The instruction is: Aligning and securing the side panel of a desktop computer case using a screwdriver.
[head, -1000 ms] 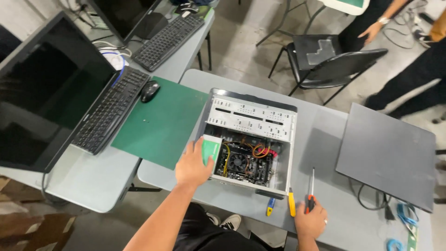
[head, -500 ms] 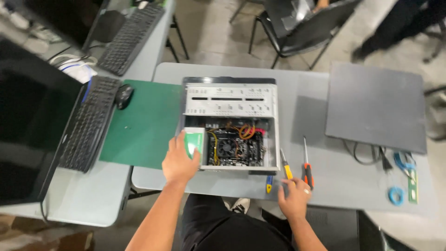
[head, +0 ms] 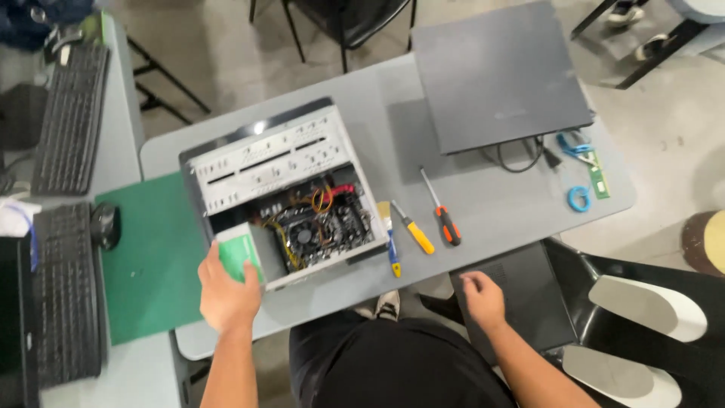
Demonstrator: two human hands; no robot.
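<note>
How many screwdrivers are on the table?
3. A blue one lies at the table's front edge beside the open computer case, a yellow one just right of it, and an orange-and-black one further right. Others could be hidden.

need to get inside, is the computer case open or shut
Open: the computer case lies on its side, panel off, motherboard and cables exposed.

Two keyboards (head: pixel 66 113), a mouse (head: pixel 104 224), three screwdrivers (head: pixel 414 227) and a dark side panel (head: pixel 498 72) on grey tables (head: pixel 483 204).
</note>
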